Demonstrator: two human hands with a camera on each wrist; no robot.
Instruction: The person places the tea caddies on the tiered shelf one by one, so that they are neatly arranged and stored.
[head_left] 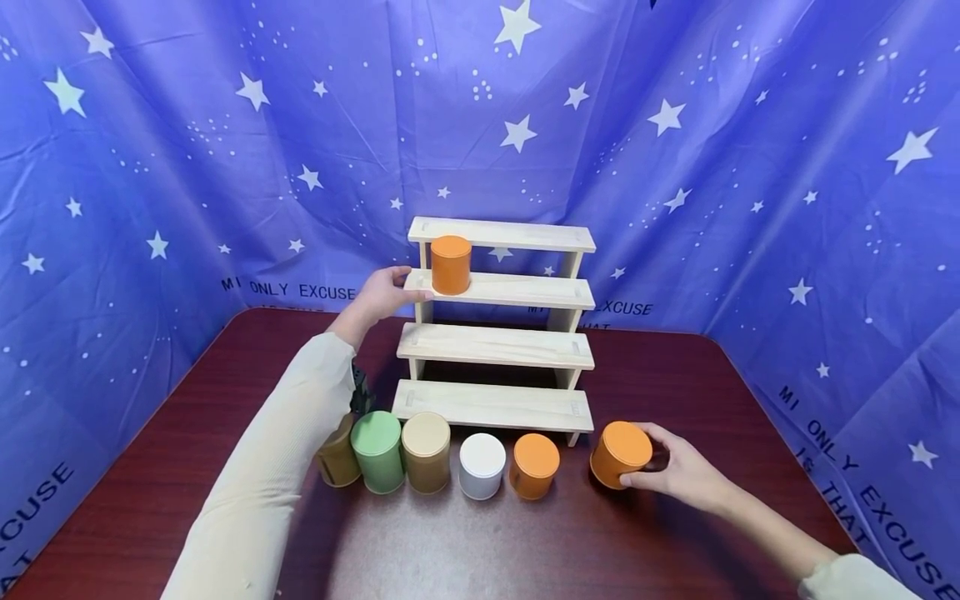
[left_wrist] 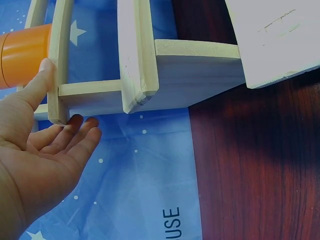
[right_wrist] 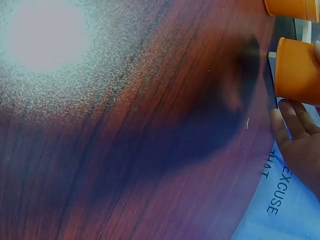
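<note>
My left hand (head_left: 380,294) is at the left end of a stepped wooden shelf (head_left: 495,343), on its second board from the top. In the left wrist view the thumb lies along the board's edge, and the other fingers bend round beneath its end. Right beside that thumb stands an orange tin (head_left: 451,267) on the same board. My right hand (head_left: 686,471) grips another orange tin (head_left: 621,455) from its right side, low at the shelf's front right corner. The right wrist view catches this tin only partly, at its right edge.
Along the shelf's front stand a brown tin (head_left: 339,457) partly hidden by the left sleeve, a green tin (head_left: 378,454), a tan-lidded tin (head_left: 427,454), a white tin (head_left: 482,467) and an orange tin (head_left: 535,467). A blue star-patterned cloth (head_left: 480,108) surrounds the dark red table (head_left: 420,550).
</note>
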